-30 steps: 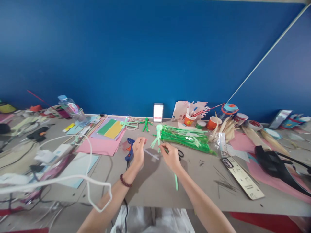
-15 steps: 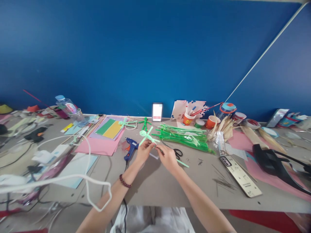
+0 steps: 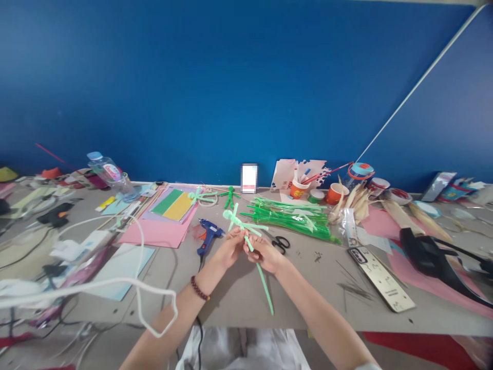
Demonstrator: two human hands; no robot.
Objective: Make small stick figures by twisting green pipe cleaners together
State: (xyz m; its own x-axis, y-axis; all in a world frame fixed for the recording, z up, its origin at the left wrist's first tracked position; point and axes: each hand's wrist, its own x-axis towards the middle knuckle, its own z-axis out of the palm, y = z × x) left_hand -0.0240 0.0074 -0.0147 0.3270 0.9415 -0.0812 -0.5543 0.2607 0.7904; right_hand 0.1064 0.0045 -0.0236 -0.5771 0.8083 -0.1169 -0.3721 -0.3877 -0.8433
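Both the left hand and right hand pinch the light green stick man above the table, its head and arms made, a long tail left hanging toward 5 o'clock.

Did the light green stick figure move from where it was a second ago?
Yes. The figure, held by both hands, has shifted left, away from the green bundle and nearer the glue gun.

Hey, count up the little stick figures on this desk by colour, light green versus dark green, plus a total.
Light green figures: 2, one held in both hands and one lying on the coloured paper.
Dark green figure: 1, by the wall.
Total: 3
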